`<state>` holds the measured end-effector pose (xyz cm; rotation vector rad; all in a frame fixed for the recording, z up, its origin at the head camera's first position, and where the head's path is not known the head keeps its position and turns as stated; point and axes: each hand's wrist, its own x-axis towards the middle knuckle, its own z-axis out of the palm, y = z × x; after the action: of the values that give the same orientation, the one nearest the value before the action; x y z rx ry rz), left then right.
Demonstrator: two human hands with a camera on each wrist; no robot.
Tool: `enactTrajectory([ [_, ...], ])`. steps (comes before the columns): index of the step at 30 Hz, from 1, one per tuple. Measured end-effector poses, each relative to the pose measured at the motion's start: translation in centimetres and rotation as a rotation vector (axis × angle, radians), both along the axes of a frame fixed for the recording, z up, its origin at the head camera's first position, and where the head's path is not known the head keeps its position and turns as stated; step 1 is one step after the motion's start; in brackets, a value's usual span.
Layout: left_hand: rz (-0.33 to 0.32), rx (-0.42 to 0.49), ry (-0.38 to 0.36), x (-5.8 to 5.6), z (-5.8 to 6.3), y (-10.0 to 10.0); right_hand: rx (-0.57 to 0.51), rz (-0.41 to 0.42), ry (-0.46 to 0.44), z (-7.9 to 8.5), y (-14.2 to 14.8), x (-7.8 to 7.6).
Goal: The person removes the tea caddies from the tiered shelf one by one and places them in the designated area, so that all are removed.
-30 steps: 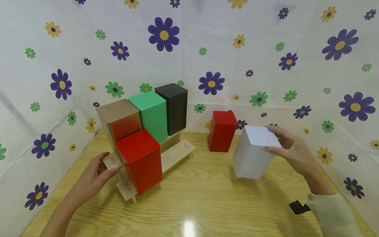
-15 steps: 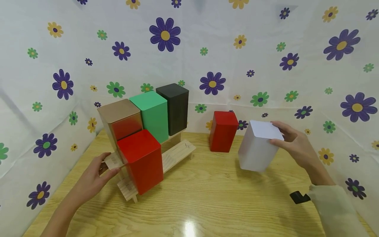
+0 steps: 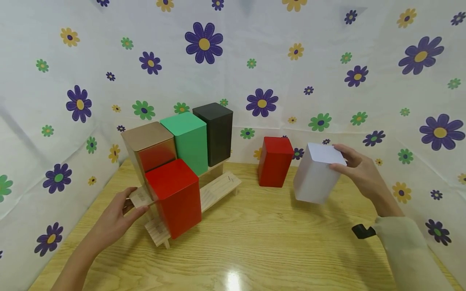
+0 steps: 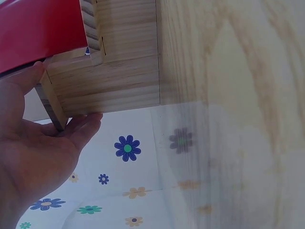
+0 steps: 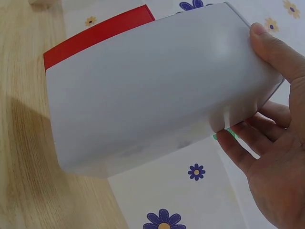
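Observation:
My right hand (image 3: 358,171) holds a white box (image 3: 318,176) by its upper end, thumb on one side and fingers on the other. The box is tilted and seems raised off the table; in the right wrist view its long smooth face (image 5: 152,81) fills the middle. At the left, my left hand (image 3: 116,216) grips the near end of the upper shelf of a stepped wooden rack (image 3: 220,188). The left wrist view shows the thumb and fingers around the shelf's end board (image 4: 51,100). A red box (image 3: 176,202) stands on the rack's lower step.
On the rack's upper shelf stand a brown box (image 3: 149,141), a green box (image 3: 191,145) and a black box (image 3: 219,135) in a row. Another red box (image 3: 275,163) stands on the wooden table (image 3: 247,242), left of the white one. Flowered cloth (image 3: 233,72) hangs behind and at both sides.
The white box has moved away from me and slightly right, with my right hand. My left hand keeps its grip on the rack. The view has shifted slightly.

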<state>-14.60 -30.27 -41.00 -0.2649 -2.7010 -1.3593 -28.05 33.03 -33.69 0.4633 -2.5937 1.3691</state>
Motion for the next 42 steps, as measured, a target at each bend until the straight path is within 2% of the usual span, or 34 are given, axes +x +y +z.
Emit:
enactTrajectory([
  [9, 0.028, -0.065, 0.005, 0.0, 0.1, 0.0, -0.053, 0.009, -0.012, -0.2, -0.5, -1.4],
  [20, -0.011, 0.0, 0.032, -0.1, 0.1, 0.0, -0.024, 0.004, -0.073, 0.1, -1.0, -3.0],
  [26, -0.003, -0.014, 0.049, -0.3, 0.0, -0.1, -0.012, 0.012, -0.107, 0.2, -1.1, -4.1],
  [33, 0.006, -0.016, 0.001, 0.0, -0.2, -0.3, -0.061, 0.072, -0.134, -0.6, -1.2, -5.5],
  [37, 0.022, -0.052, 0.004, 0.2, -0.2, -0.3, -0.034, 0.077, -0.149, -0.5, -1.5, -5.7],
  [42, 0.019, -0.045, 0.007, 0.1, 0.1, -0.1, 0.001, 0.104, -0.126, -0.3, -1.6, -6.2],
])
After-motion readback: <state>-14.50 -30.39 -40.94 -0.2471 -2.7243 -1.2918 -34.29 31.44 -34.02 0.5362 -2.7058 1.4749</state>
